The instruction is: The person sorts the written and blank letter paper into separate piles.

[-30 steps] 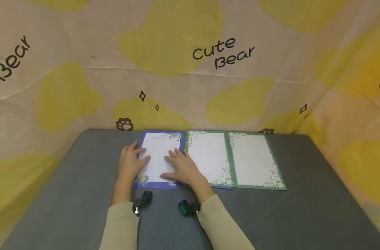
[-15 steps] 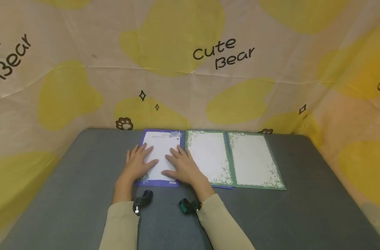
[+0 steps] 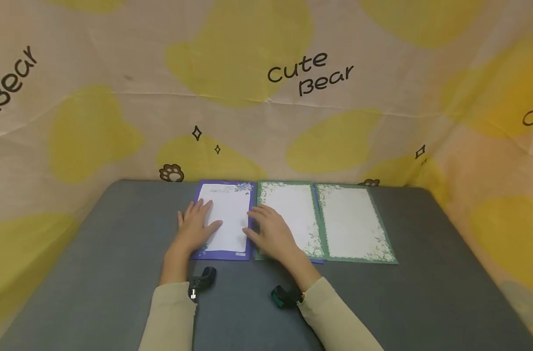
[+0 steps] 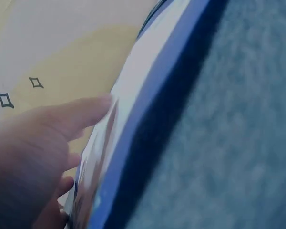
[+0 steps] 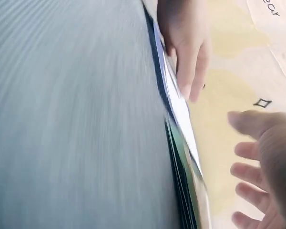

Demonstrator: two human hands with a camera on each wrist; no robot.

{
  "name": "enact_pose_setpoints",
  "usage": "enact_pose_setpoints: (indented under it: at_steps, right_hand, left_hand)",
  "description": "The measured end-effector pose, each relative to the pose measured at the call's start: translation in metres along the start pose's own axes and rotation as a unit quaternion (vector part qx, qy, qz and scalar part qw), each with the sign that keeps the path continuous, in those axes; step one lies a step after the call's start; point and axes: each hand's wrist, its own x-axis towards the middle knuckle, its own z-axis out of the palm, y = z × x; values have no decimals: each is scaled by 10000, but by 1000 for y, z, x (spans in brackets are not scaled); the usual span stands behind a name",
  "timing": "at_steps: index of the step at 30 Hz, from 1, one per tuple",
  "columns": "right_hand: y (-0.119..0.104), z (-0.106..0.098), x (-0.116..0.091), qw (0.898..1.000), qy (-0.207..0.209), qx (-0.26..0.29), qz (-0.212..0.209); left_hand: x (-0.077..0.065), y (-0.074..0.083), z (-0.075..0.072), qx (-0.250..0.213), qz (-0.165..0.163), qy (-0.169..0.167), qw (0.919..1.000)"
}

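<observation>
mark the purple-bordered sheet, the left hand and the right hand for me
purple-bordered sheet (image 3: 232,217): head view, white middle of the page
left hand (image 3: 193,235): head view, back of the hand
right hand (image 3: 276,236): head view, back of the hand

Purple-edged sht (image 3: 229,217) has blue flwrs (image 3: 245,187), green-edged shts (image 3: 352,219) pale flwrs (image 3: 382,251), tbl (image 3: 95,282) grey.

- big black "Cute Bear" (image 3: 311,74) on the backdrop cloth (image 3: 249,124), super easy to read from here
- another "Bear" (image 3: 9,80) off to the left, same cloth, line above it cut off
- far right, a "C" (image 3: 531,118) plus a chopped-off letter, cloth again
- purple-bordered sheet (image 3: 226,222): tiny print (image 3: 220,190) up top and a small label (image 3: 240,254) at the bottom, can't make out either tbh
</observation>
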Motion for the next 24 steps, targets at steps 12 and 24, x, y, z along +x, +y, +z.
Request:
enact_pose_setpoints:
  at_steps: [12,24]
  right_hand:
    - [59,-59,-40,9944,342,920,386]
    - [112,-58,-59,9897,1291,446,427]
  left_hand:
    - [2,22,-1,-510,373,168,9979]
    - [6,50,10,-599,987,445,9923]
